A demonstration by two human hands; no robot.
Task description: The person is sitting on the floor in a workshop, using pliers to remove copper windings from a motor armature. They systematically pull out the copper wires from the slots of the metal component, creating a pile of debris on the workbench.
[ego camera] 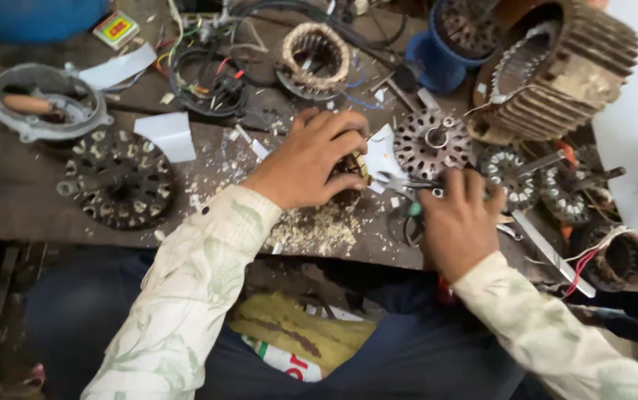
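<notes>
My left hand (308, 160) lies palm down over a small wound motor core (353, 167) on the wooden bench (15, 192), gripping it; most of the core is hidden under the fingers. My right hand (458, 215) holds a pair of pliers (400, 182) whose metal jaws point left at the core's edge. A pile of pale shavings (317, 230) lies just below the core. Both arms wear light patterned sleeves.
A dark slotted stator disc (117, 179) lies at the left, a round metal housing (43, 101) behind it. More laminated cores (431, 142) sit right of the hands, a large ribbed motor body (563, 67) at the back right, tangled wires (208, 81) at the back.
</notes>
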